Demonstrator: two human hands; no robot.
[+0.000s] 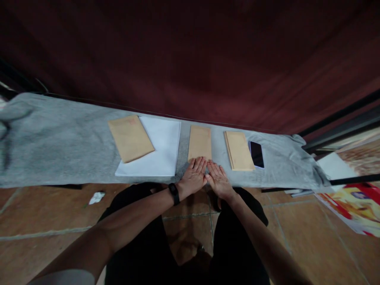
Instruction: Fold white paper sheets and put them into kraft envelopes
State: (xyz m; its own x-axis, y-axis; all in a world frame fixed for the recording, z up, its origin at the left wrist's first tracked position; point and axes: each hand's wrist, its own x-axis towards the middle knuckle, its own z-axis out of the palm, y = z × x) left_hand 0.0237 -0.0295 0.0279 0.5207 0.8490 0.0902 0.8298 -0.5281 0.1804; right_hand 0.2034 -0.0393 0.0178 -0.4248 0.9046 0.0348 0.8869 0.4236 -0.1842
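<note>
A tan paper envelope (200, 141) lies flat on the grey cloth in front of me. My left hand (194, 176) rests palm down on its near edge, fingers stretched out. Beside it, my right hand (219, 180) lies flat too, its fingertips at the envelope's near right corner. The two hands touch or nearly touch at the thumbs. To the right sits a small stack of tan envelopes (239, 150). On the left, another tan envelope (130, 138) lies askew over a stack of white paper (163, 146).
A dark-screened phone (256, 154) lies right of the envelope stack. The grey cloth (65, 146) covers a long narrow table, with a dark red curtain (190, 71) behind it. On the tiled floor are a crumpled white tissue (96, 197) and a colourful printed package (356, 206).
</note>
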